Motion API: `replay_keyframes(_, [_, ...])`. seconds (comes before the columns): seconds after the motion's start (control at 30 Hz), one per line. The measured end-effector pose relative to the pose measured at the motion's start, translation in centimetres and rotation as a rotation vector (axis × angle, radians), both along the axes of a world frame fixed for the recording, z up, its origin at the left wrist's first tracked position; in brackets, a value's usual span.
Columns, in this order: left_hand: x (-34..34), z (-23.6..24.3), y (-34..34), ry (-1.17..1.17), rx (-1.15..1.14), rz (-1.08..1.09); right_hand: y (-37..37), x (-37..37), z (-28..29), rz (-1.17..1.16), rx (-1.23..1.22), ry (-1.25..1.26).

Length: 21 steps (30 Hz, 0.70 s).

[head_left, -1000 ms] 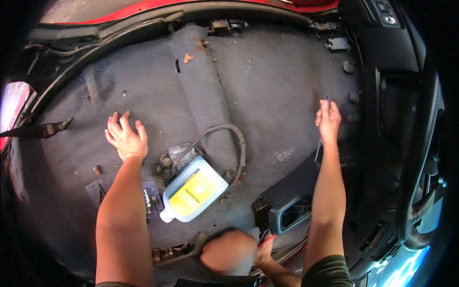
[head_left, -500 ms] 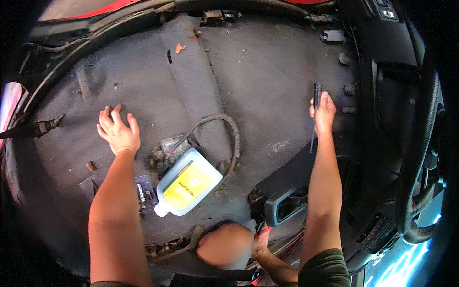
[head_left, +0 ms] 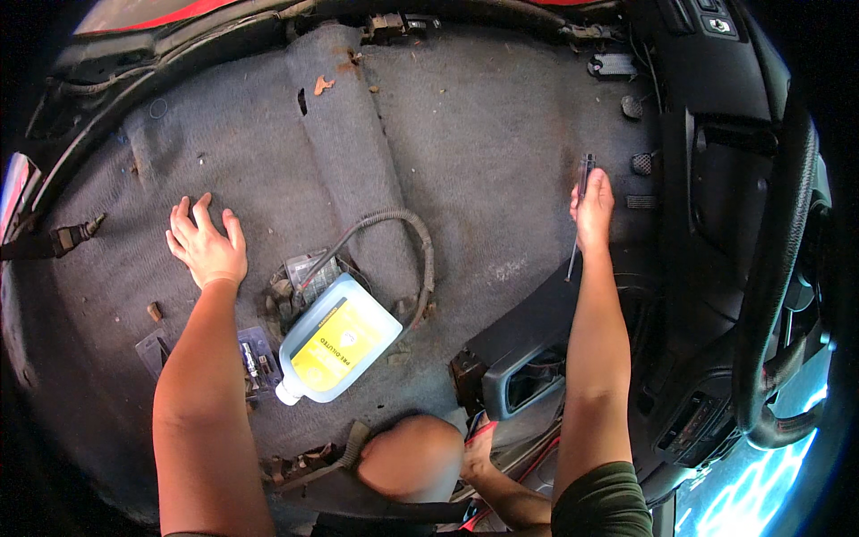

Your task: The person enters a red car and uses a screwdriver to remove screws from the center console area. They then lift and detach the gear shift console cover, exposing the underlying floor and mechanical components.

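Note:
My left hand (head_left: 208, 246) lies flat on the grey carpeted floor (head_left: 483, 143), fingers spread and holding nothing. Toward the pedals, my right hand (head_left: 594, 215) is wrapped around the dark handle of a screwdriver (head_left: 587, 170). Its thin shaft points back along my right forearm, tip toward me; part of the handle is hidden by my fingers. Between my arms, a pale plastic jug (head_left: 340, 340) with a yellow label lies on its side, cap toward me. Beside my left forearm is a clear plastic pack (head_left: 259, 358) with small metal pieces, partly covered by the arm.
A black corrugated cable (head_left: 422, 242) loops up behind the jug. Pedals (head_left: 642, 163) and a steering wheel (head_left: 752, 358) stand at the right. A seat-belt buckle (head_left: 76, 234) lies far left. A console piece (head_left: 523, 385) and a bare knee (head_left: 412, 456) are near the lower middle.
The whole view has shifted slightly, so everything sits a little farther left. Both hands keep their places on and over the floor, and the right still grips the screwdriver.

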<state>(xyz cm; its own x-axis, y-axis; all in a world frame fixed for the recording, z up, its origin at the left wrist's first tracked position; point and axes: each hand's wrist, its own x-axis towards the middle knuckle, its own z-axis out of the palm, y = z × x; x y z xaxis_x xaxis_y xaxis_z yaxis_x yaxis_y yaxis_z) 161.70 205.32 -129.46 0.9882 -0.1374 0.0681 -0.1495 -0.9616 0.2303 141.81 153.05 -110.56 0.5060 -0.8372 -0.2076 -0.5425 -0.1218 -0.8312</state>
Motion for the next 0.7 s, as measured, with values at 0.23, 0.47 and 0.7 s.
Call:
replay_keyframes(0.23, [0.1, -0.1, -0.2, -0.020, 0.000, -0.010, -0.7, -0.8, -0.2, 0.070, -0.069, -0.078])
replay_keyframes(0.47, [0.0, -0.4, -0.2, -0.038, -0.003, -0.014, -0.4, -0.3, -0.3, 0.068, -0.061, 0.036])
replay_keyframes(0.7, [0.0, -0.5, -0.2, -0.040, 0.001, -0.015, -0.8, -0.7, -1.3, 0.168, 0.225, 0.083])
